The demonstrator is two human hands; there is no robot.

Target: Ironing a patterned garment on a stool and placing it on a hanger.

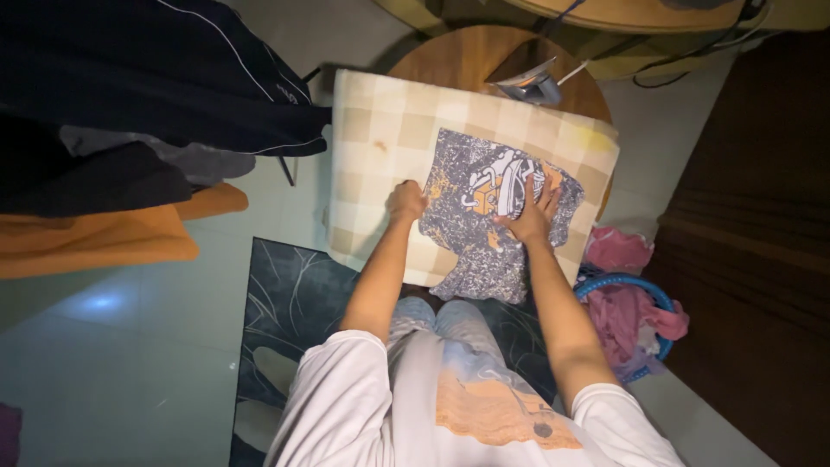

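Over a round wooden table (450,56), a beige checked cloth (380,156) was spread, and on it a grey speckled garment (484,246) with a white and orange print was laid flat. Its left edge was pinched in the closed left hand (405,201); the right hand (527,216) was pressed flat on it, fingers spread.

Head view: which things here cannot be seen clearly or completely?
- Iron: head view, small and dim; details unclear.
- Left hand: closed at the patterned shirt edge; whether it pinches the cloth is hidden by the knuckles.
- Basket: mostly covered by pink clothes.
- Dark clothes: cut off by the left edge.
- Right hand: motion-blurred.
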